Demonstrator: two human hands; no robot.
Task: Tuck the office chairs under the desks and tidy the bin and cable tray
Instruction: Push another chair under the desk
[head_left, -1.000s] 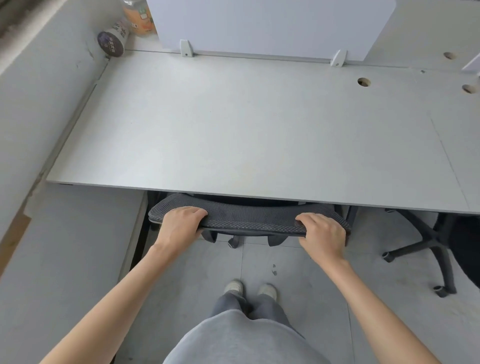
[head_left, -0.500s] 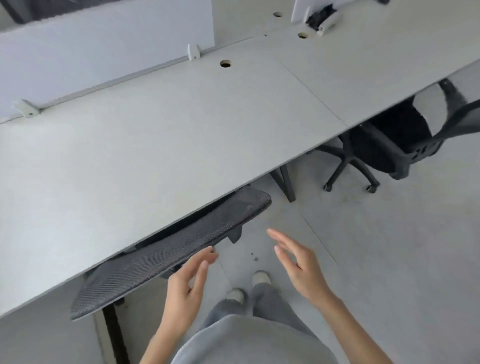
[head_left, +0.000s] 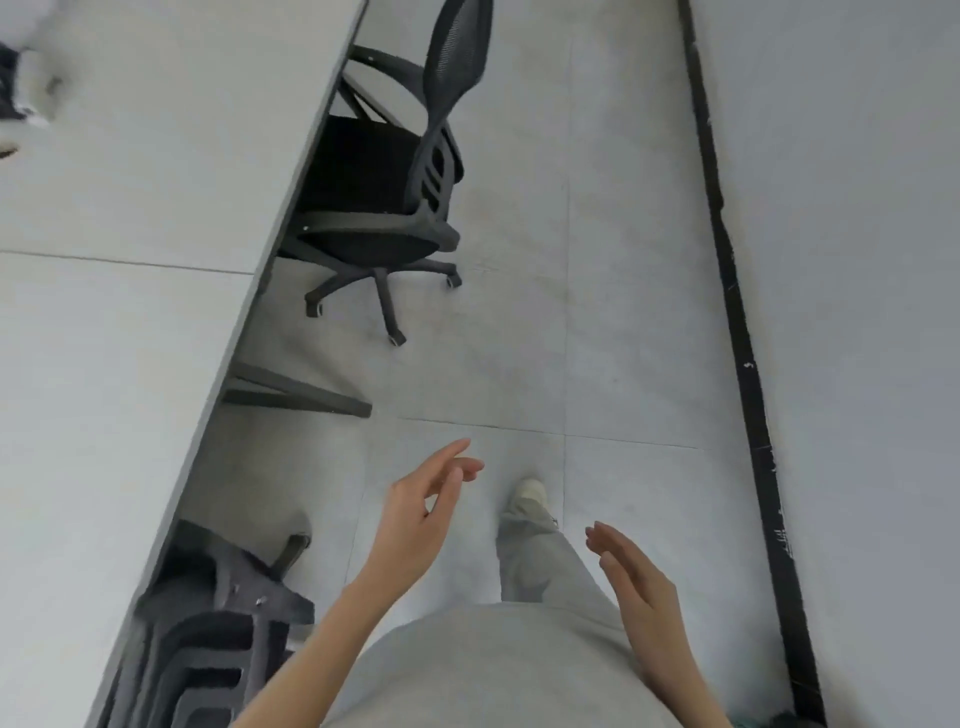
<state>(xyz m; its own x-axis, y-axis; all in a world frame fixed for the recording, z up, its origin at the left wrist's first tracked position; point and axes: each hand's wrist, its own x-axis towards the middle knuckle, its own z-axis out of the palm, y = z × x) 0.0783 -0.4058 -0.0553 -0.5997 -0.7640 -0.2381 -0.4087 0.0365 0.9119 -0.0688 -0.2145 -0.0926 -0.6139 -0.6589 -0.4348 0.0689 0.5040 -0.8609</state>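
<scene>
Both hands, left hand (head_left: 415, 525) and right hand (head_left: 636, 582), have released the tucked chair (head_left: 218, 623), fingers loosely spread and empty; next chair (head_left: 395, 197) remains untucked beside the desk (head_left: 130, 312).

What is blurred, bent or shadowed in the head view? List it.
Head view: motion blur smears the dark objects at the desk's far left corner and the near chair under the desk edge; the second chair and both hands, left and right, look sharper. Wide-angle distortion slants the desk edge and black floor strip. Lighting is soft and even, with shadow only under the desk.
</scene>
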